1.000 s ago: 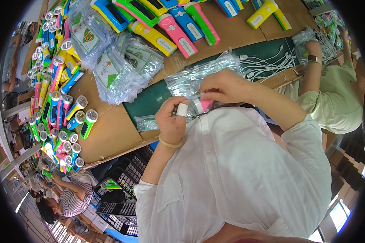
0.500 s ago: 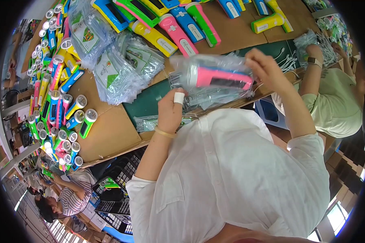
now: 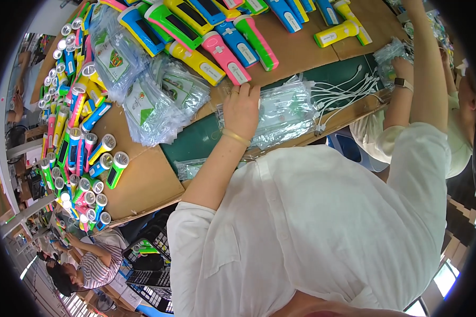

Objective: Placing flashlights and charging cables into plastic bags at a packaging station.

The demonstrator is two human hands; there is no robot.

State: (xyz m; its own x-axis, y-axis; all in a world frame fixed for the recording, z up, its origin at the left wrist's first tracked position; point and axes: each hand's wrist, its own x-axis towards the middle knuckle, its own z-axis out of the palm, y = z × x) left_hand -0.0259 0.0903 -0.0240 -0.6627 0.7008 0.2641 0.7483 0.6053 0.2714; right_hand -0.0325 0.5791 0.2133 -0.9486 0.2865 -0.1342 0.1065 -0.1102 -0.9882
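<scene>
While the left hand (image 3: 241, 112) overlaps clear bags (image 3: 286, 108), the right hand's cut off.

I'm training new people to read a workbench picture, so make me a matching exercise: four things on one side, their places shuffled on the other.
Things
1. Left hand
2. White cables
3. Black crate
4. Wristwatch

Places
A. Below the edge of the table
B. On the co-worker's arm
C. By the near end of a pink flashlight
D. Just right of the clear bags

Right pairs: 1-C, 2-D, 3-A, 4-B
</scene>
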